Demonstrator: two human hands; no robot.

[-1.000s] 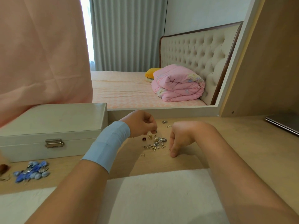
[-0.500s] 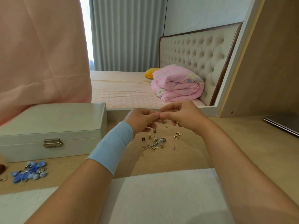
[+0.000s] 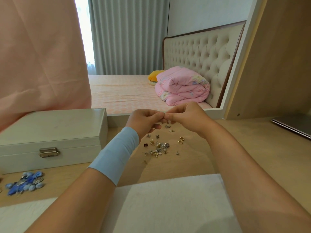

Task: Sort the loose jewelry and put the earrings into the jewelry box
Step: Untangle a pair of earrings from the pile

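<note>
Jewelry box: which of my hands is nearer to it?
Left. The left hand is just right of the jewelry box; the right hand is farther right; both pinch a tiny silver piece.

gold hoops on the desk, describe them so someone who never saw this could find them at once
Start at the white jewelry box on the left of the wooden desk and move right to the heap of tiny earrings in the middle. Just right of that heap lie the gold hoops, two plain rings side by side, larger and rounder than the earrings beside them.
</note>
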